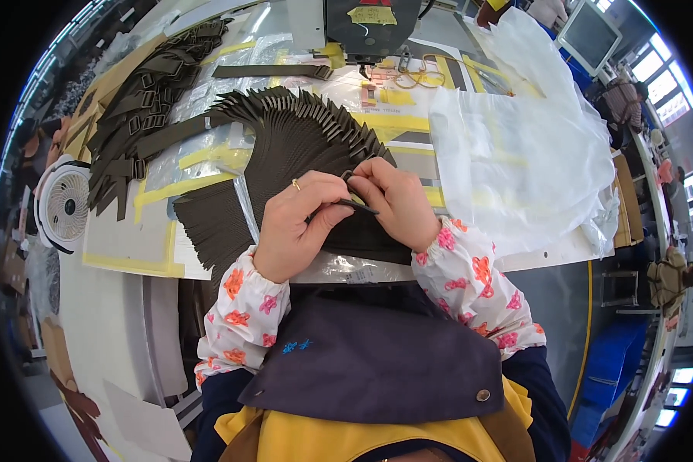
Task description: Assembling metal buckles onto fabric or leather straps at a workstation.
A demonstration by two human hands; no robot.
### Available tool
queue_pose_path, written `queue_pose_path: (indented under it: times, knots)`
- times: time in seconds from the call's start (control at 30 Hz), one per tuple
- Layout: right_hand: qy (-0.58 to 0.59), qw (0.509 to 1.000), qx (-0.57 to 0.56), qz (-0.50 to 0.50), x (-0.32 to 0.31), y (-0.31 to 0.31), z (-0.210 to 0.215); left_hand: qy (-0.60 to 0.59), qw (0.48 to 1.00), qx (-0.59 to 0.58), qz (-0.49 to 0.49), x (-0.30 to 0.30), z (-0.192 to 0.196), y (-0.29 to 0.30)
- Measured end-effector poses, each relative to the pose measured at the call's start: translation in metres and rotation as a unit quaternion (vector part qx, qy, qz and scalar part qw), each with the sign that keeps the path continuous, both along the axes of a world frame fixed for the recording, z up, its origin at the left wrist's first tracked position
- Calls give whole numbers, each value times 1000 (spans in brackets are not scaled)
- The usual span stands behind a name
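Observation:
Close together over the table's near edge, both my hands work on one dark strap end [360, 206]. My left hand [299, 223], with a ring on one finger, pinches the strap between thumb and forefinger. In my right hand [396, 199] the fingertips grip a small dark buckle [347, 175] beside that strap end. Whether the strap runs through the buckle is hidden by my fingers. Just beyond and under my hands lies a fanned stack of olive-brown straps [285, 142], partly covered by them.
A heap of straps with buckles [150, 96] lies at the far left, near a white fan [63, 203]. One single strap [269, 71] rests in front of a sewing machine [371, 35]. Crumpled translucent plastic sheeting [520, 165] covers the right side. Yellow tape [131, 266] edges the board.

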State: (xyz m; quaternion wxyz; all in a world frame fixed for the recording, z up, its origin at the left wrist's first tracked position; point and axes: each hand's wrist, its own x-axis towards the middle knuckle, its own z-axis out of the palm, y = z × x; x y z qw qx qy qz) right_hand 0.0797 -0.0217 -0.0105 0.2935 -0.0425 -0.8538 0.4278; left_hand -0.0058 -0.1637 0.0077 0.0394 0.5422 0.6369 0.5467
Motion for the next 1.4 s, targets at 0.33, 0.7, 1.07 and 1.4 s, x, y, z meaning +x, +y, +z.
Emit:
queue_pose_path:
  times: [0.33, 0.7, 1.07, 1.4]
  knots:
    - [-158, 946, -256, 117, -16, -10, 6, 62, 988, -83, 117, -19, -14, -13]
    - [-130, 965, -197, 114, 10, -14, 12, -63, 994, 30, 83, 5, -19, -8]
    - [-184, 873, -411, 189, 7, -8, 8, -125, 985, -114, 14, -8, -10, -2]
    - [-35, 918, -392, 56, 42, 38, 25, -181, 978, -99, 11, -1, -12, 24]
